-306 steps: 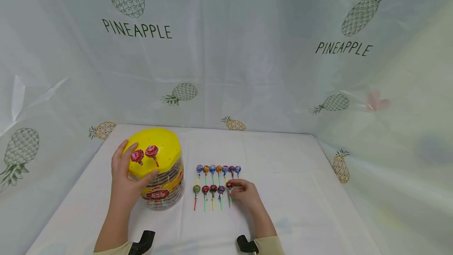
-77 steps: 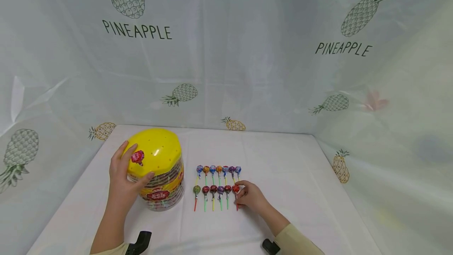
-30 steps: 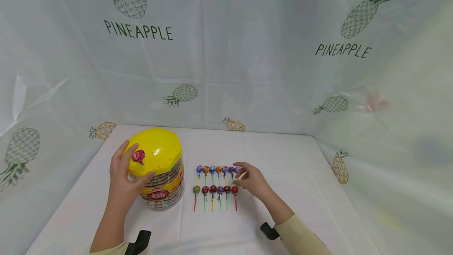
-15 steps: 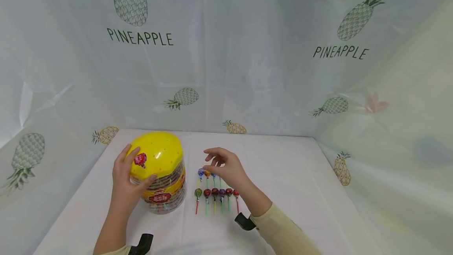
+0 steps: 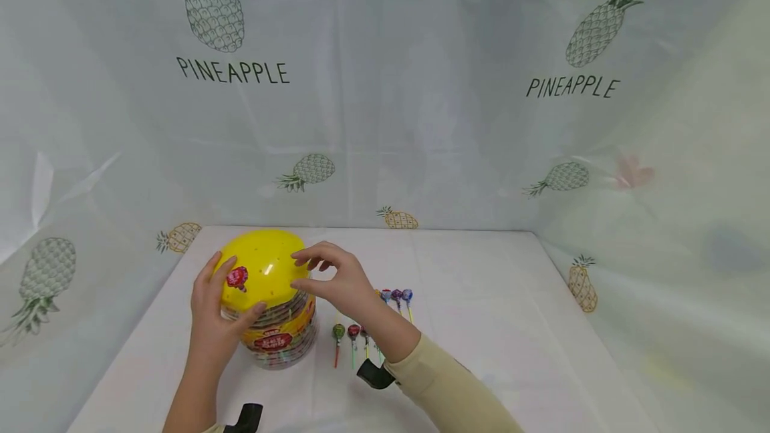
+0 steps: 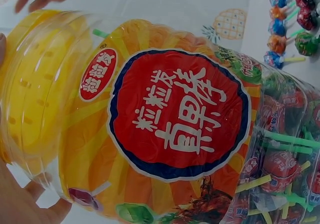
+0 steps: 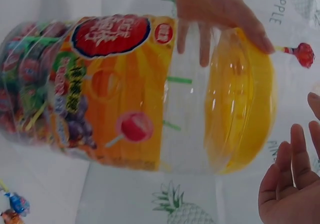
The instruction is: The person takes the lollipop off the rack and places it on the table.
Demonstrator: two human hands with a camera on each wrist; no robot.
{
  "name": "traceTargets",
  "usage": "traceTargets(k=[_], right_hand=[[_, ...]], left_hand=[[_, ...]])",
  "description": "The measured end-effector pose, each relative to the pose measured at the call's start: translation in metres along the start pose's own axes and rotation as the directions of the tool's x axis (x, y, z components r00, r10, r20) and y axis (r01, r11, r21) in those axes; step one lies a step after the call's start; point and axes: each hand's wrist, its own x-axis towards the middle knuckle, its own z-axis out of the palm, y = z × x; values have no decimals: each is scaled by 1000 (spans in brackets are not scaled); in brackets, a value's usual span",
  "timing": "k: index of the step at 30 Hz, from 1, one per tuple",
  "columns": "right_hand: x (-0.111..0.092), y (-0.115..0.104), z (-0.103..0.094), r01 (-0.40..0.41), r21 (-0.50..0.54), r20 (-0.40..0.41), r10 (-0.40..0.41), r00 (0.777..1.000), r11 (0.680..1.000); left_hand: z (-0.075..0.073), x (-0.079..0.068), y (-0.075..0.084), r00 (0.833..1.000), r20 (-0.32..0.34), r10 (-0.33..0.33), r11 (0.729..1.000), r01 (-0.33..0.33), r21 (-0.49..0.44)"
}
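A clear plastic jar (image 5: 278,339) of wrapped lollipops stands at the left of the table, topped by a yellow lid (image 5: 265,246). My left hand (image 5: 213,313) grips the jar at its upper left, thumb in front and fingers over the lid's edge. On the lid lies one red-wrapped lollipop (image 5: 238,278), its stick showing in the right wrist view. My right hand (image 5: 343,286) hovers by the lid's right side, thumb and fingers spread apart with nothing between them. The right wrist view shows that hand (image 7: 295,179) apart from the lid.
To the jar's right, lollipops lie in two rows, including a green one (image 5: 339,331) in front and a blue one (image 5: 407,295) behind. My right forearm hides several of them. A pineapple-print sheet (image 5: 421,119) hangs behind the white table (image 5: 481,326).
One of two lollipops from the lid now ends the front row. My right hand has let go of it and moved up and left to the lid. My left hand stays on the jar.
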Motion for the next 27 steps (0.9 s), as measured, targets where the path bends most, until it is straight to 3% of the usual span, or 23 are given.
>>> traceTargets(k=[10, 19, 27], right_hand=[[19, -18, 20, 58, -59, 104, -52, 993, 997], [29, -25, 28, 7, 7, 191, -9, 981, 1000], [33, -30, 30, -8, -20, 224, 12, 974, 1000]], left_hand=[[-1, -1, 0, 1000, -1, 11, 1000, -11, 0], [0, -1, -3, 1000, 2, 6, 1000, -6, -4], [0, -1, -3, 1000, -1, 11, 1000, -11, 0]])
